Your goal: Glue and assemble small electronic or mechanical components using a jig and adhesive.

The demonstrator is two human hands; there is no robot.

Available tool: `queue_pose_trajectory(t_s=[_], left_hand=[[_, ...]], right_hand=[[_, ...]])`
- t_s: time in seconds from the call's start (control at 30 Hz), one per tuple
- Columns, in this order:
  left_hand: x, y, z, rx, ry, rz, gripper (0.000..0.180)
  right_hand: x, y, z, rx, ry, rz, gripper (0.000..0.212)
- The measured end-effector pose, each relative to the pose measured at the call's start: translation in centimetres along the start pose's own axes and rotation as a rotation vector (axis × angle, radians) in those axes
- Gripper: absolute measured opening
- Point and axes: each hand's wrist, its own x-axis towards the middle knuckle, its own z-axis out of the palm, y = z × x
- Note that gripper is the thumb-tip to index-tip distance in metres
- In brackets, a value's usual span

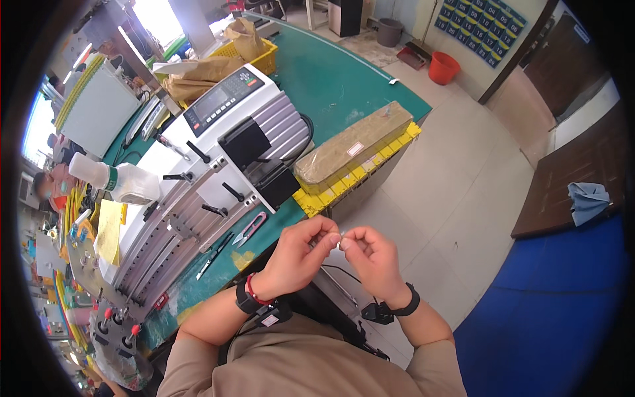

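My left hand (299,257) and my right hand (374,262) meet fingertip to fingertip just off the near edge of the green table. Both are closed in a pinch. Between the fingertips shows a tiny pale bit (340,241), too small to name. Left of my left hand, thread snips (249,229) with pink handles lie on the table, and beside them is a slim black cutter knife (215,257). Black bands circle both wrists, with small dark devices hanging near them.
A bench machine with a control panel (223,99) and metal rails fills the table (344,76). Beyond my hands, a long brown-wrapped package (357,144) rests on a yellow crate (360,173). A white bottle (132,184) stands at left. A red bucket (443,68) is on the floor.
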Motion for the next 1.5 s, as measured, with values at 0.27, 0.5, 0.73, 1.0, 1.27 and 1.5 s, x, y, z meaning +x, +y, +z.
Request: queue_pose_trajectory(t_s=[0.27, 0.5, 0.73, 1.0, 1.27, 1.5], left_hand=[[1.2, -1.5, -0.3, -0.17, -0.026, -0.076, 0.013], [2.8, -0.3, -0.8, 0.17, -0.08, 0.122, 0.011], [2.0, 0.5, -1.2, 0.273, -0.048, 0.122, 0.012], [1.3, -3.9, -3.1, 0.755, 0.249, 0.39, 0.029], [0.4, -6.0, -3.2, 0.747, 0.279, 0.198, 0.031], [1.5, -5.9, -3.4, 0.767, 0.258, 0.191, 0.034]], right_hand=[[2.2, 0.7, -2.4, 0.137, -0.214, 0.234, 0.014], [3.2, -0.9, -3.4, 0.099, -0.233, 0.217, 0.015], [4.3, 2.0, -4.0, -0.456, -0.078, -0.483, 0.014], [16.4, 6.6, -12.8, -0.61, 0.561, -0.481, 0.016], [17.6, 11.0, -15.3, -0.846, 0.498, -0.522, 0.01], [14.3, 9.1, -14.9, -0.909, 0.586, -0.624, 0.011]])
